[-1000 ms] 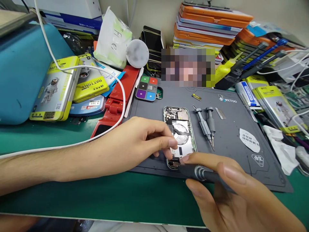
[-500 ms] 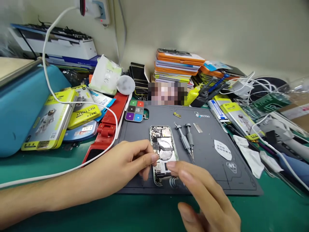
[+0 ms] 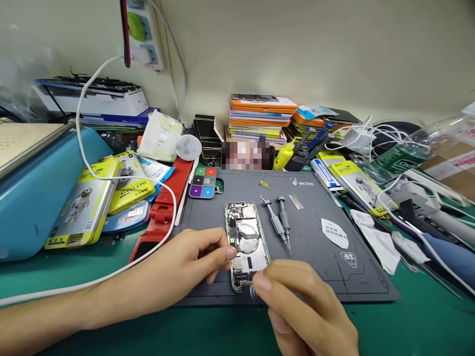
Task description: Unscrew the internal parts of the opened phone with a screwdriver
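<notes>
An opened phone (image 3: 251,259), its inner parts and round coil area exposed, lies on the dark grey mat (image 3: 315,262). My left hand (image 3: 202,259) is closed at the phone's left edge, thumb and fingertips against the frame. Over the phone's lower right corner, my right hand (image 3: 308,301) is curled with its fingers drawn together. Something small and grey shows by its fingertips, too blurred to name. Two grey screwdrivers (image 3: 276,222) lie right of the phone, with a small metal plate (image 3: 296,201) and a small yellow part (image 3: 264,185) beyond.
A colored-square tray (image 3: 203,183) sits at the mat's back left. Yellow battery boxes (image 3: 85,202), a red clamp-like tool (image 3: 163,202) and a white cable (image 3: 174,198) lie left. Stacked orange boxes (image 3: 261,106) stand behind. White tissue (image 3: 378,242) and more boxes lie right.
The camera view has shifted, so the scene sits lower and slightly left. My right hand's fingers have drawn together from a more spread pose. My left hand stays at the phone's edge.
</notes>
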Demonstrator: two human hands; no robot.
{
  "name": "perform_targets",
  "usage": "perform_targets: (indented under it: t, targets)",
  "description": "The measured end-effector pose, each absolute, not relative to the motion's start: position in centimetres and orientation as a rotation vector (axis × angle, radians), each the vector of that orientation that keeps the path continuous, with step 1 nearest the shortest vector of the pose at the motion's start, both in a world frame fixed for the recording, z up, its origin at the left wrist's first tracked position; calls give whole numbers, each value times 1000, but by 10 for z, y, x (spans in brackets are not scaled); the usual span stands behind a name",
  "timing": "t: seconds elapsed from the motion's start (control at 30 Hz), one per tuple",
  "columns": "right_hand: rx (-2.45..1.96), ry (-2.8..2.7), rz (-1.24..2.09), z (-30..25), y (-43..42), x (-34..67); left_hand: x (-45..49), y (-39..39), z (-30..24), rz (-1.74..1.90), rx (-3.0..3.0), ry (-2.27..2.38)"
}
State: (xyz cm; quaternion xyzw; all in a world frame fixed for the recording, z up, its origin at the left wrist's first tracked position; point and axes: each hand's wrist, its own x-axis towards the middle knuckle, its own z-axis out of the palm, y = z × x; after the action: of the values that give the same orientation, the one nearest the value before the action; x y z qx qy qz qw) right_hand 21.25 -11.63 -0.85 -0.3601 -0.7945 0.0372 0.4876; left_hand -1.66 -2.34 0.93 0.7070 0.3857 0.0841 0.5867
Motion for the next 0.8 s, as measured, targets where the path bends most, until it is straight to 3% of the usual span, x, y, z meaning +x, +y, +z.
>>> perform_targets:
  t: [0.8]
  targets:
    - [-910,-2119,-110,-9,-106,207,-16,-24,13,249,1597,942]
